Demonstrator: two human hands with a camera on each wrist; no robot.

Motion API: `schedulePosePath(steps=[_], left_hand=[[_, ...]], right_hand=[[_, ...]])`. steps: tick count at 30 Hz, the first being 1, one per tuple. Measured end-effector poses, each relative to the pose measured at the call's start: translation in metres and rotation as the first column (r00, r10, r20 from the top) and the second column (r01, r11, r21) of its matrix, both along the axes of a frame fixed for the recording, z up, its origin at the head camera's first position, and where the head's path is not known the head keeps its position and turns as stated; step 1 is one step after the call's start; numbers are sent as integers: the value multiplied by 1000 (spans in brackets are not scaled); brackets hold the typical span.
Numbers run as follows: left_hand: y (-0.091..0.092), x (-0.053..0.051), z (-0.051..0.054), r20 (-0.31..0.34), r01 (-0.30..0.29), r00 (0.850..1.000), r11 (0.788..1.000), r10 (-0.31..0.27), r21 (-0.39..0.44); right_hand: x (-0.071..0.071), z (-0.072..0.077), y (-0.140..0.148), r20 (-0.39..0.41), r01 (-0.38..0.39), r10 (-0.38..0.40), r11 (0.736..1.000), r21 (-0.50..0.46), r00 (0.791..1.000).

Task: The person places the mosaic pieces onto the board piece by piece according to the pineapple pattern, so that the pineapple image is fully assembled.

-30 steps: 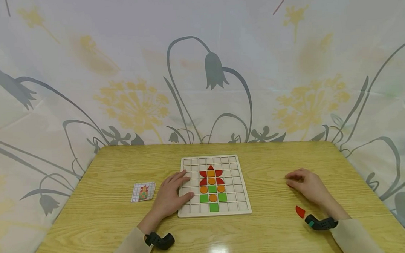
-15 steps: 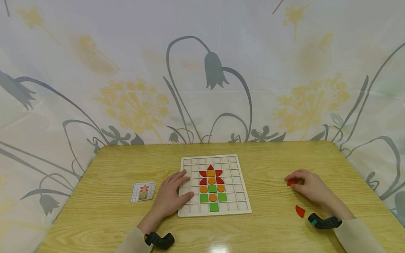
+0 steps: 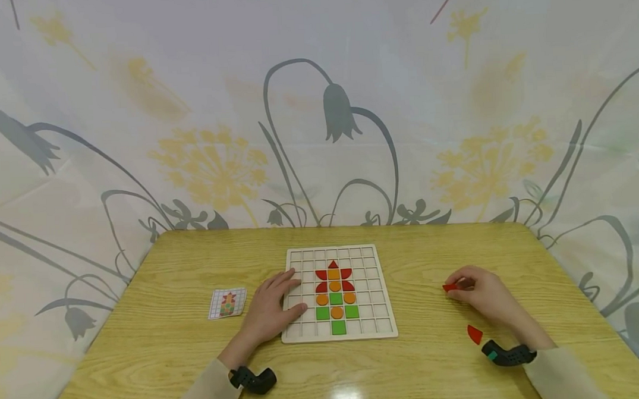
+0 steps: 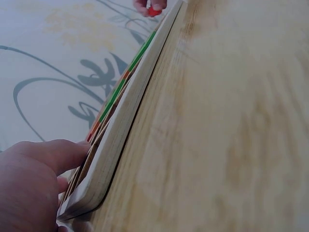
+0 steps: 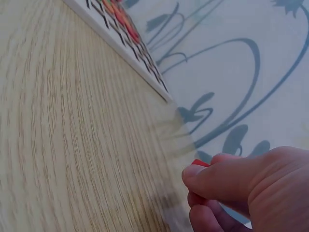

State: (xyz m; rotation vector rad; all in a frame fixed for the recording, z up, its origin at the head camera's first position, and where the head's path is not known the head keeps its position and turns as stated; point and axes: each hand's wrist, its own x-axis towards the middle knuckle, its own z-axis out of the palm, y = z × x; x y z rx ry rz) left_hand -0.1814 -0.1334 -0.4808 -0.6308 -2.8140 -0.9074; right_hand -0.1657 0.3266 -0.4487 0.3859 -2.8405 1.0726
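A white grid board (image 3: 380, 325) lies mid-table with flat red, orange and green pieces set in its squares. My left hand (image 3: 271, 309) rests on the board's left edge, fingers spread over the frame; in the left wrist view its thumb (image 4: 58, 154) lies on the rim. To the right of the board, my right hand (image 3: 481, 290) pinches a small red piece (image 3: 449, 288) between thumb and fingers. Most of that piece is covered; only a red tip (image 5: 200, 163) shows in the right wrist view. A red quarter-circle piece (image 3: 475, 334) lies on the table near the right wrist.
Left of the board lies a small pattern card (image 3: 227, 303) printed with a similar coloured figure on a grid. The wooden table (image 3: 423, 367) ends at a flower-printed cloth backdrop (image 3: 316, 134). Each wrist wears a black camera band.
The red piece, hidden in my right hand a second ago, now shows at the fingertips, and that hand has shifted slightly left. My left hand and the board stay put.
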Motion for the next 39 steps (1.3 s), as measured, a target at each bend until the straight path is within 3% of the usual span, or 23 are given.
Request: schedulePosePath(steps=[7, 13, 16, 25, 31, 39], left_hand=[[0, 1, 0, -3, 3, 1000, 1000, -3, 3], [0, 1, 0, 3, 4, 1000, 1000, -4, 2], [0, 0, -1, 7, 2, 1000, 1000, -2, -1], [0, 0, -1, 3, 6, 1000, 1000, -6, 11], [0, 0, -1, 0, 4, 1000, 1000, -4, 17], [-1, 0, 0, -1, 8, 1000, 1000, -8, 18]], right_hand=[[2, 2, -27, 114, -65, 83, 986, -151, 990], [3, 3, -52, 70, -204, 222, 958, -202, 972], [4, 5, -67, 80, -229, 253, 946, -229, 964], [4, -7, -109, 50, -357, 381, 900, -250, 923], [7, -12, -136, 32, -401, 422, 881, -252, 906], [9, -21, -156, 3, -434, 445, 874, -219, 895]])
